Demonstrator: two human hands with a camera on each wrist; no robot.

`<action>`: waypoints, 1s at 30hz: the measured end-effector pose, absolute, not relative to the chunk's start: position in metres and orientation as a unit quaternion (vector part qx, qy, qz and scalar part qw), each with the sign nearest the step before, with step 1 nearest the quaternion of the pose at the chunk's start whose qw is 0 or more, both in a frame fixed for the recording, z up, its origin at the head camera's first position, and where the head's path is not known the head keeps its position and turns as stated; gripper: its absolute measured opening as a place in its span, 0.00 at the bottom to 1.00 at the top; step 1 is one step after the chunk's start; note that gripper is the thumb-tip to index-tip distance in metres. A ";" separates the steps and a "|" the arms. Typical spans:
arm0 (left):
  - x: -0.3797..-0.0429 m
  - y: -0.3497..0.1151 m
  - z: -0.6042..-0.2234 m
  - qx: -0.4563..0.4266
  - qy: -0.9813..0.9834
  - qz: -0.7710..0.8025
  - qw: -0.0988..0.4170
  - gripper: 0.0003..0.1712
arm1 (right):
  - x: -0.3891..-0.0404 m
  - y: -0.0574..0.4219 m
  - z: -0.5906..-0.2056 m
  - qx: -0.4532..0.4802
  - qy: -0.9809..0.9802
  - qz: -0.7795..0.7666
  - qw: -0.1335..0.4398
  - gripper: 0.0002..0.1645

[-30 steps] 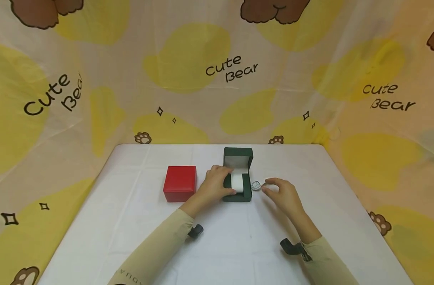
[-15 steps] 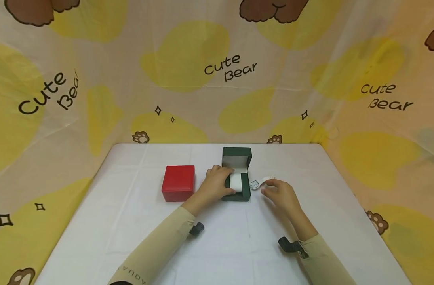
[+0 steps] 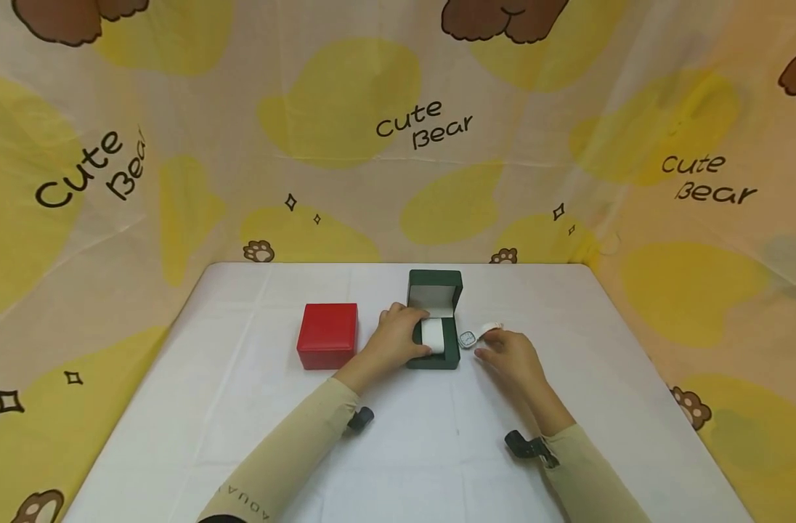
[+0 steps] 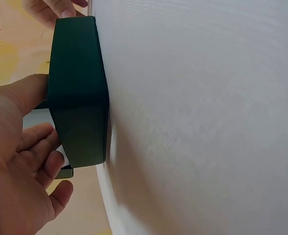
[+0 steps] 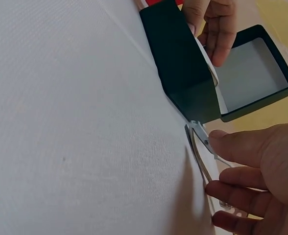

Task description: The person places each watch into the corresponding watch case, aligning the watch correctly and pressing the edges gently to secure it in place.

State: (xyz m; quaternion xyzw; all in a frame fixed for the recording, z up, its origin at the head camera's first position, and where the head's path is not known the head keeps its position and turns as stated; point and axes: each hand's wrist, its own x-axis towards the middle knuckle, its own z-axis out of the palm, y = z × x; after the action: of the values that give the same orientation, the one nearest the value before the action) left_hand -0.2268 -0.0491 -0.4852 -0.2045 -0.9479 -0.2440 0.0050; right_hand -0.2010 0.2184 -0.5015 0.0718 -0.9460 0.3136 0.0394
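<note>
A green watch box (image 3: 453, 356) stands with its lid up and a white cushion (image 3: 433, 336) in it. My left hand (image 3: 393, 335) holds the box's left side, thumb near the cushion's front and fingertips at its back. In the left wrist view, the thumb touches the rim of the green box (image 4: 78, 63). Right of the box lies a watch (image 3: 467, 339) with a square light face and a pale strap (image 3: 489, 329). At the watch, my right hand (image 3: 514, 357) has thumb and fingers spread apart. In the right wrist view, the fingertips touch or nearly touch the strap (image 5: 199, 156).
A shut red box (image 3: 327, 336) stands to the left, beside the left forearm. Both boxes sit on a white-covered table (image 3: 424, 465). A bear-print cloth (image 3: 346, 145) hangs behind and along the sides. Each sleeve carries a black wrist mount.
The right thumb and fingers have come apart from their pinch at the watch, and its strap now shows beyond them. The right hand has shifted slightly left. The left hand stays in place.
</note>
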 end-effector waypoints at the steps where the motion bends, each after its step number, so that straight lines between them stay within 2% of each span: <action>1: -0.227 -0.049 -0.485 -0.205 -0.947 -0.245 0.005 0.38 | -0.202 0.218 -0.502 0.070 -0.945 0.316 0.041 0.23; 15: -0.231 -0.048 -0.489 -0.232 -0.948 -0.215 0.013 0.39 | -0.210 0.197 -0.502 -0.013 -0.944 0.326 0.040 0.25; 30: -0.229 -0.046 -0.483 -0.255 -0.952 -0.165 0.029 0.42 | -0.213 0.191 -0.503 -0.020 -0.943 0.331 0.034 0.20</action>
State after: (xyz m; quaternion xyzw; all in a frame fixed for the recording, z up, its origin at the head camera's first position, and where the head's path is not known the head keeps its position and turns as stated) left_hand -0.2293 -0.0458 -0.4832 -0.2547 -0.9524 -0.1650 0.0289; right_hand -0.2131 0.1915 -0.5031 -0.0203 -0.9429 0.3307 0.0342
